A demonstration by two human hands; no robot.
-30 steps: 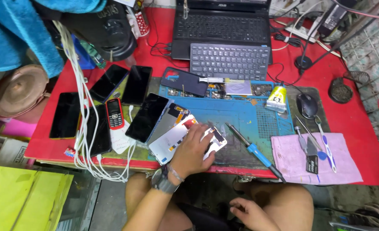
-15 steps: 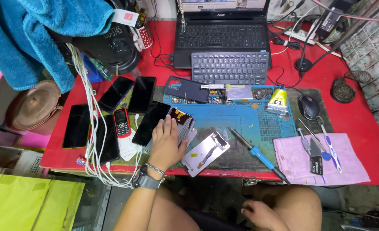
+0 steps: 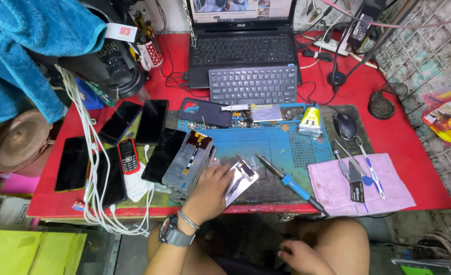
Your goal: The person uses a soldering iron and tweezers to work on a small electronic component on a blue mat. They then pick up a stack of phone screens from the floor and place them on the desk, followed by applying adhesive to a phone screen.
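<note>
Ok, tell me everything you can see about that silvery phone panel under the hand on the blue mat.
The flat silvery rectangular phone panel looks like bare metal, with dark cut-outs and small fittings on its upward face. It lies flat and slanted at the near edge of the blue work mat, beside a stack of grey screen panels. The left hand rests on its left part, covering that end; the right end is bare. A blue-handled soldering iron lies just right of it, apart.
</note>
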